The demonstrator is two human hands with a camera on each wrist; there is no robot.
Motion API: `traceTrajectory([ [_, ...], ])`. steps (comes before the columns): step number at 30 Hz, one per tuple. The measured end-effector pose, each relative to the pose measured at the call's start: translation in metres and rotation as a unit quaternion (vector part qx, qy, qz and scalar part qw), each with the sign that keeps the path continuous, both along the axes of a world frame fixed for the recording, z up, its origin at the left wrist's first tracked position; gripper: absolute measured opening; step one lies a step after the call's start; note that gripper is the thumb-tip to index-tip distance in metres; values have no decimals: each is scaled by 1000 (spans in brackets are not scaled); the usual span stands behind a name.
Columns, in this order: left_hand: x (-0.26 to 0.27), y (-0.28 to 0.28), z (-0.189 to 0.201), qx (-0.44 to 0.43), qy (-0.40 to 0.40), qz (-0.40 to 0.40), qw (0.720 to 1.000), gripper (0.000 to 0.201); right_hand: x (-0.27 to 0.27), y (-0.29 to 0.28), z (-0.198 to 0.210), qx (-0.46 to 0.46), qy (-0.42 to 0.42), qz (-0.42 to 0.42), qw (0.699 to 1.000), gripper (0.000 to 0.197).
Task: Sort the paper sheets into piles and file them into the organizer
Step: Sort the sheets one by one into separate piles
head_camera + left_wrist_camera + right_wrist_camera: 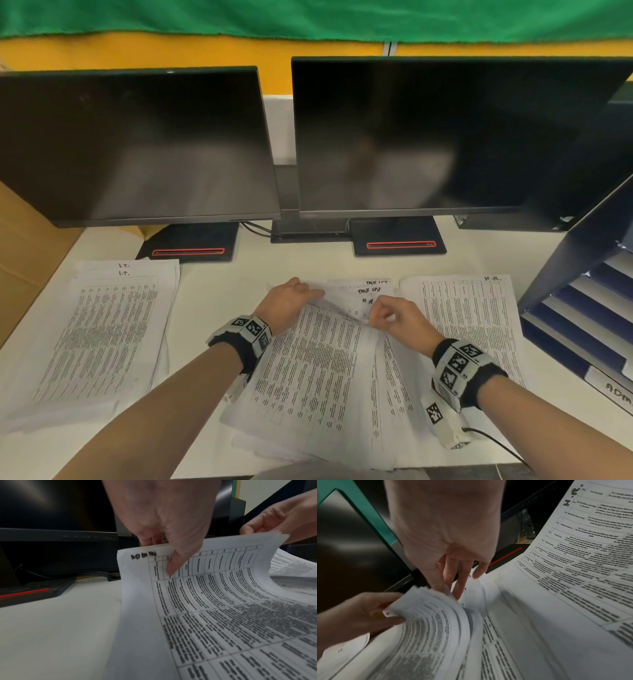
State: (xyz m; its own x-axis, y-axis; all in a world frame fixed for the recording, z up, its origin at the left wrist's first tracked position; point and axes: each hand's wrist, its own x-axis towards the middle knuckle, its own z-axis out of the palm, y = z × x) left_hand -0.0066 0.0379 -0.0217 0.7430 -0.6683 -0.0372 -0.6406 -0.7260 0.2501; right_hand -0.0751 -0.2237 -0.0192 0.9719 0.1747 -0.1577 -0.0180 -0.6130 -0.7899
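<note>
In the middle of the desk lies a loose stack of printed sheets [387,383]. Its top sheet [308,359] is bent up at the far edge; in the left wrist view this sheet [223,601] is hand-marked "ADMIN". My left hand [308,293] pinches the far left corner, thumb [173,566] on the printed face. My right hand [371,317] pinches the far right corner, and its fingers [458,588] reach down behind the raised edge [433,622]. A pile marked "I.T." [113,325] lies at the left. Another marked "H.R." [469,325] lies at the right.
A dark blue organizer [582,260] with slanted shelves stands at the right edge, with a label reading "ADM" [616,390] on a lower shelf. Two dark monitors [137,144] [428,137] on black bases stand behind the papers. A cardboard box [27,246] sits far left.
</note>
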Motion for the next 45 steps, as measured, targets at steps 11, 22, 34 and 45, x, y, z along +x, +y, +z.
traceTrajectory([
  [11, 1, -2, 6, 23, -16, 4, 1000, 29, 36, -8, -8, -253, 23, -9, 967, 27],
  [22, 5, 2, 8, 14, -4, 23, 1000, 34, 6, 3, -27, 193, 245, -190, 931, 51],
  [34, 10, -6, 10, 53, 11, 23, 998, 30, 20, -117, 32, -230, 166, -314, 906, 33],
  [45, 14, -16, 8, 56, 38, 40, 997, 35, 13, -86, 48, -563, -11, -238, 791, 77],
])
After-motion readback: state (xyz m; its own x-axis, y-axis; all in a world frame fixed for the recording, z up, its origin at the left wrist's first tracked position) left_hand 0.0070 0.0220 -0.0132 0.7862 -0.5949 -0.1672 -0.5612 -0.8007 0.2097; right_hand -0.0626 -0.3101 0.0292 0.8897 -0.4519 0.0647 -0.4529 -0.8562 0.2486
